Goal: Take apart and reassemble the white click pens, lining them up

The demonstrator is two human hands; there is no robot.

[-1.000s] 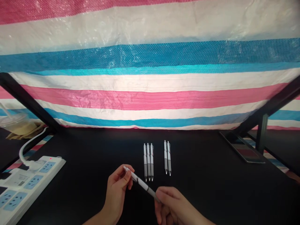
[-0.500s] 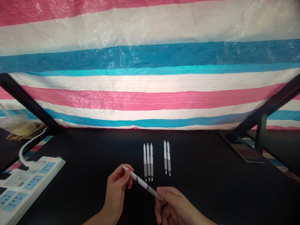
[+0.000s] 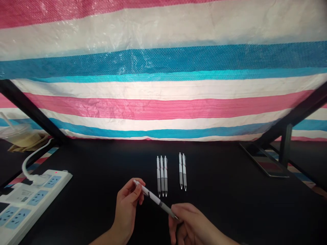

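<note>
A white pen (image 3: 154, 198) with a grey grip slants down to the right between my hands, above the black table. My left hand (image 3: 129, 202) pinches its push-button end between thumb and fingers. At the tip end, my right hand (image 3: 190, 219) closes its thumb and fingers round the grey part near the point. Beyond them, a group of three similar pens (image 3: 162, 177) lies side by side on the table, tips toward me. Two more pens (image 3: 182, 172) lie together a little to the right of that group.
A white power strip (image 3: 42, 200) with a plugged-in adapter and cable lies at the left. A dark flat tablet or phone (image 3: 265, 160) rests at the right by a black frame post (image 3: 285, 144). Striped plastic sheeting (image 3: 163, 109) hangs behind the black table (image 3: 89, 204).
Both hands keep their hold on the pen, almost unmoved. The view has shifted very slightly; the pens on the table lie as before.
</note>
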